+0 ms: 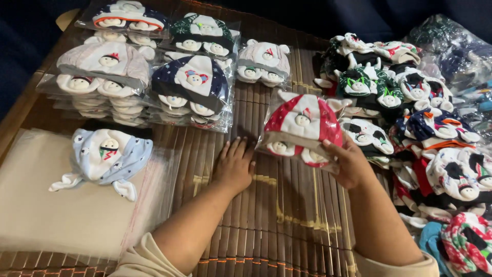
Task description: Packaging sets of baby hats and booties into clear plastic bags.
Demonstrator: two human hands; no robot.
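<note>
My right hand [350, 165] grips the lower edge of a clear bag holding a red and white baby hat set [302, 128], lifted a little above the bamboo mat [287, 220]. My left hand [234, 165] lies flat on the mat with fingers spread, holding nothing, just left of that bag. A light blue hat with a snowman face [108, 156] lies unbagged on a stack of clear plastic bags [61, 205] at the left.
Stacks of bagged hat sets stand at the back left: pink [102, 69], navy [190, 82], green [202, 33] and a smaller pink one [264, 62]. A heap of loose hats [410, 123] in several colours fills the right side.
</note>
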